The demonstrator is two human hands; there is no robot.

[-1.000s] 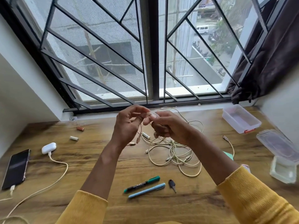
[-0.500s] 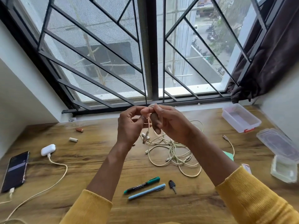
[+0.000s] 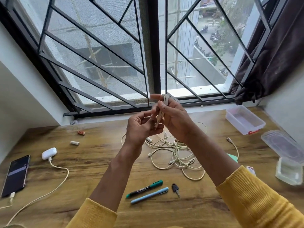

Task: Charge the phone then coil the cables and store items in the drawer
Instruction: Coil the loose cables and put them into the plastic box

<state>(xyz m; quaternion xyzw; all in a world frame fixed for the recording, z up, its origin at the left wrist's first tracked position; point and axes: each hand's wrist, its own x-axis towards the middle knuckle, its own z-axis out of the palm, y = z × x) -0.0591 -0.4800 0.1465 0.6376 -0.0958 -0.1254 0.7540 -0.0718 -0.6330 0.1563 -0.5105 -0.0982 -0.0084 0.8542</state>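
On the grained wooden desk [image 3: 85, 163], from the left, we see a glossy black slab phone [image 3: 15, 175] plugged into a cream cord, then a smooth white charger [image 3: 49, 153]. Our left hand [image 3: 142, 127] is raised, fingers loosely curled and touching a looped cream cable [image 3: 162, 111]. Our right hand [image 3: 172, 115] grips that cable, wound over its fingers. A loose tangle of cream cables [image 3: 176, 153] lies below.

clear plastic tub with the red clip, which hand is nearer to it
Right. The right hand, wrapped in a coiled cream cable, is raised left of the clear plastic tub with the red clip. The left hand sits further left, beyond the right hand.
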